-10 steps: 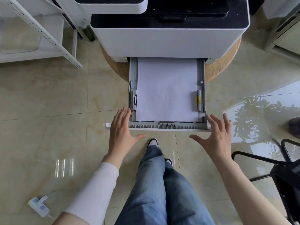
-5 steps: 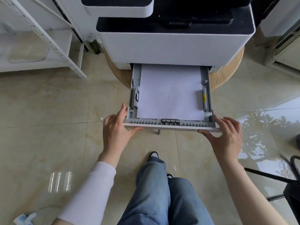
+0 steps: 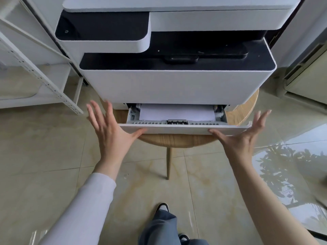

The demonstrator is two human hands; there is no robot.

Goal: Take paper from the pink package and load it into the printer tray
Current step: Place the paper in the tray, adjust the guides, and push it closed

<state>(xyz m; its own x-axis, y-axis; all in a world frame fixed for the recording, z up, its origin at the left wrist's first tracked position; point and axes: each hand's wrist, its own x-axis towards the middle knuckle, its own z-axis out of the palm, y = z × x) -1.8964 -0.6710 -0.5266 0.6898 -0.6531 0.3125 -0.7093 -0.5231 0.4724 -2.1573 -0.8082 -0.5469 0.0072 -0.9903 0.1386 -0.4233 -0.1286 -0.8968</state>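
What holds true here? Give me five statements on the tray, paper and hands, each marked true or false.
1. The tray is shut fully into the printer. False: it juts out partway.
2. White paper lies in the tray. True.
3. The left hand grips a sheet. False: its fingers are spread and hold nothing.
4. The right hand has its fingers spread. True.
5. The printer stands on a round wooden table. True.
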